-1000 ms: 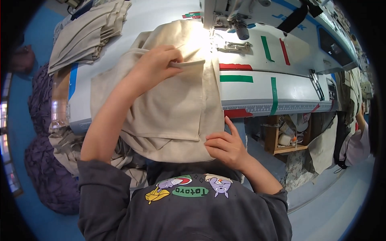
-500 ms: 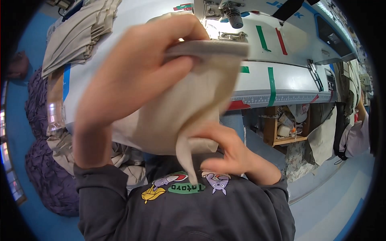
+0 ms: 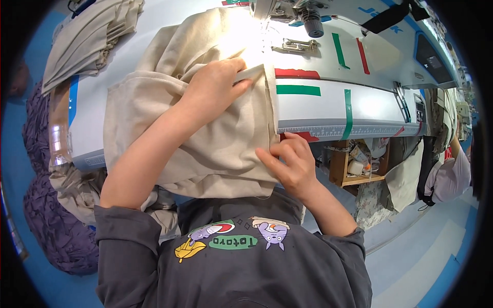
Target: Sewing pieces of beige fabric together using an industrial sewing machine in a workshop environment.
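Note:
A beige cloth piece lies spread over the front of a white sewing table and hangs off its near edge. My left hand rests on the cloth near its upper right corner, fingers pinching a folded edge. My right hand grips the cloth's lower right edge at the table's front rim. The sewing machine head stands just beyond the cloth, lighting its far part.
A stack of beige cloth pieces lies at the table's far left. Red and green tape strips mark the tabletop. Purple fabric is heaped on the left. Another person stands at the right, near a wooden shelf.
The cloth, lifted up toward my face half a second ago, now lies flat on the table again. Both hands came down with it, left on top, right at the front edge.

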Available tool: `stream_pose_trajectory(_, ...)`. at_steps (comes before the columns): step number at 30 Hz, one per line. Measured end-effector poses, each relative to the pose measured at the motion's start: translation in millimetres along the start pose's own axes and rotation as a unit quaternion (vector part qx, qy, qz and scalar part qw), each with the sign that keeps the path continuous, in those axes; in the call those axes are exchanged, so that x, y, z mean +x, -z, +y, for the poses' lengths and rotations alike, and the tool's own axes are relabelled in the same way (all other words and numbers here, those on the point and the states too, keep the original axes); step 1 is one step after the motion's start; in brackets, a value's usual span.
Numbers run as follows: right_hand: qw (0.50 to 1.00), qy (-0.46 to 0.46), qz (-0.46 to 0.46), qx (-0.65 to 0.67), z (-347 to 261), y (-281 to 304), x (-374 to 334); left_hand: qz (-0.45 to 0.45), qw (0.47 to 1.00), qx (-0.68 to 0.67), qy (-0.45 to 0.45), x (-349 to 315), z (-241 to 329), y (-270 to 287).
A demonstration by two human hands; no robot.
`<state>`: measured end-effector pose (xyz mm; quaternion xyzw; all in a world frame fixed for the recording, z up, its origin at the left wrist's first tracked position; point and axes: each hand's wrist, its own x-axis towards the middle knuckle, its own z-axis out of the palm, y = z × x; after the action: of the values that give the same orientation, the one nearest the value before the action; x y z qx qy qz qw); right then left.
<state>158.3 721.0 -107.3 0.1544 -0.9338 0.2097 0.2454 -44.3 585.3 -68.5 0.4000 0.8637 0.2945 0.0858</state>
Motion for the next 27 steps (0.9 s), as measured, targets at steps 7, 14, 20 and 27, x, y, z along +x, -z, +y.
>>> stream_pose_trajectory(7,0.994,0.077,-0.078,-0.023,11.0,7.7,-16.7,-0.044,0.997,0.054,0.03,1.2,4.5,9.1)
stream_pose_trajectory(14,0.992,0.12,-0.007,0.041,22.4,6.5,-7.9,0.074,0.987,0.06,-0.13,9.3,-4.3,-18.1)
stream_pose_trajectory(20,0.977,0.005,0.035,0.212,23.5,8.0,-22.5,0.066,0.992,0.035,-0.102,9.2,-4.1,-21.1)
stream_pose_trajectory(27,0.994,0.025,-0.03,0.102,20.6,1.7,-26.2,0.041,0.992,0.097,-0.077,11.8,6.9,-15.8)
